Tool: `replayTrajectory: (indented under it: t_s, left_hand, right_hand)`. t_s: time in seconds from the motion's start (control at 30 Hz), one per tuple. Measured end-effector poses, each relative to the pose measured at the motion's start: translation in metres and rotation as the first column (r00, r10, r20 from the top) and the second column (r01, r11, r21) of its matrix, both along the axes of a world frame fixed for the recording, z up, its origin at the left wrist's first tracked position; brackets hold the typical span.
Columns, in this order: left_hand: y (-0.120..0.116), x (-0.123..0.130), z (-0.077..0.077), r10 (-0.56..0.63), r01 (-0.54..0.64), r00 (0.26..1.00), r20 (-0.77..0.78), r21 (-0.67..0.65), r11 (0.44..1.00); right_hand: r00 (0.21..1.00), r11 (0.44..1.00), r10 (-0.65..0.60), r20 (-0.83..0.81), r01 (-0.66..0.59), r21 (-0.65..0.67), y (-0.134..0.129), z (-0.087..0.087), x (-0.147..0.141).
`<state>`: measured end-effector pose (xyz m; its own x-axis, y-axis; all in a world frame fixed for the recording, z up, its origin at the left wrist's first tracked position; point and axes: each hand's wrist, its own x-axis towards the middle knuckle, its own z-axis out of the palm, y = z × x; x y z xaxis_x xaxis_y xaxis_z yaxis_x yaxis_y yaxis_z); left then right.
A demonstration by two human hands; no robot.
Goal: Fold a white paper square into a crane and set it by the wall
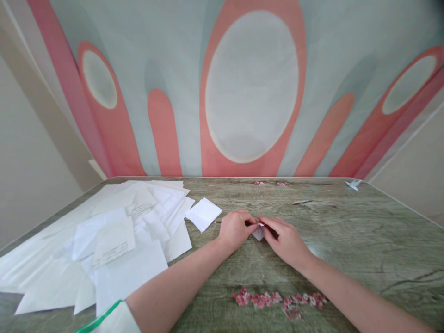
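Between both hands is a small folded piece of white paper (258, 234), partly hidden by the fingers. My left hand (237, 227) pinches its left side between thumb and fingers. From the other side my right hand (284, 239) pinches it too, and the fingertips of the two hands nearly meet at its top edge. To the left of my left hand lies a small stack of square white paper (204, 214), apart from the hand.
A large spread of loose white sheets (132, 259) covers the left of the wood-grain table (347, 240). At the far right corner sits a small folded white paper piece (354, 185). A painted pink and grey panel (251, 88) rises behind the table.
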<state>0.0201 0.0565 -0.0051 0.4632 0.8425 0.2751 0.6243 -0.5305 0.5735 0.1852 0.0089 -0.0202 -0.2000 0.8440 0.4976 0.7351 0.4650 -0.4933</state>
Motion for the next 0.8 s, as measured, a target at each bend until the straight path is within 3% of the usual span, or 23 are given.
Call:
replayTrajectory:
  t_s: [0.17,0.37,0.8]
  left_hand:
    - [-0.0007,0.0002,-0.0009,0.0,0.001,1.0,-0.024,0.019,1.0]
    - [-0.0009,0.0005,-0.0015,0.005,-0.005,0.999,-0.039,0.018,1.0]
    - [-0.0005,-0.0002,-0.0027,-0.007,0.008,1.0,-0.03,0.042,0.999]
  right_hand:
    - [0.994,0.994,-0.105,0.014,0.104,0.028,-0.0059,0.0006,-0.0043]
    - [0.987,0.987,-0.115,0.114,0.1,0.127,-0.0066,0.0015,-0.0038]
    - [0.978,0.98,-0.124,0.168,0.094,0.174,-0.0079,0.0006,-0.0014]
